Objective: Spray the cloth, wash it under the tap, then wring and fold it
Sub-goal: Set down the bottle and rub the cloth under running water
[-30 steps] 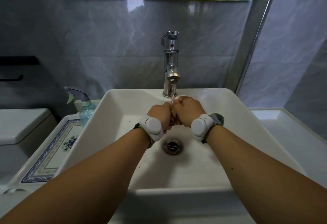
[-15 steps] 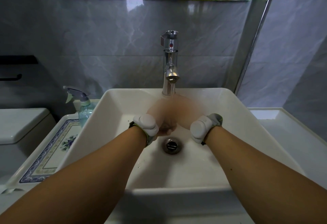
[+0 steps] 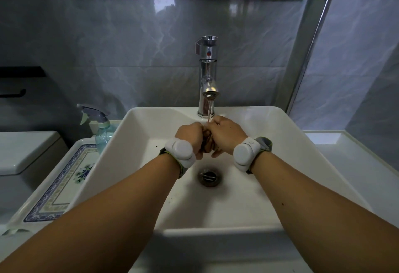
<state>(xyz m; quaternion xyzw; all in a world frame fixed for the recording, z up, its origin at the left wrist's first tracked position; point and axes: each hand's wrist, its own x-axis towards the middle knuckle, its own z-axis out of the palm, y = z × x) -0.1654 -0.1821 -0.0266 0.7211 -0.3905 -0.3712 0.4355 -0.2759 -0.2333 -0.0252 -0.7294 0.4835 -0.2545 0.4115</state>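
Note:
Over the white basin [image 3: 280, 165], my left hand [image 3: 190, 135] and my right hand [image 3: 226, 134] are pressed together as fists around a bunched brownish cloth [image 3: 207, 141]. Only a sliver of the cloth shows between the fingers. A thin stream of water falls from the chrome tap [image 3: 208, 78] onto the hands where they meet. Both wrists wear white bands. The spray bottle [image 3: 101, 128], clear with a grey trigger, stands left of the basin.
The drain [image 3: 209, 176] lies below the hands. A patterned ledge [image 3: 58, 188] runs along the basin's left, with a toilet tank [image 3: 26, 152] beyond it. A white counter [image 3: 356, 165] extends to the right. A mirror hangs above the tiled wall.
The hands rubbed together quickly half a second ago, blurred under the tap. They are now still and sharp, clenched together on the cloth as before.

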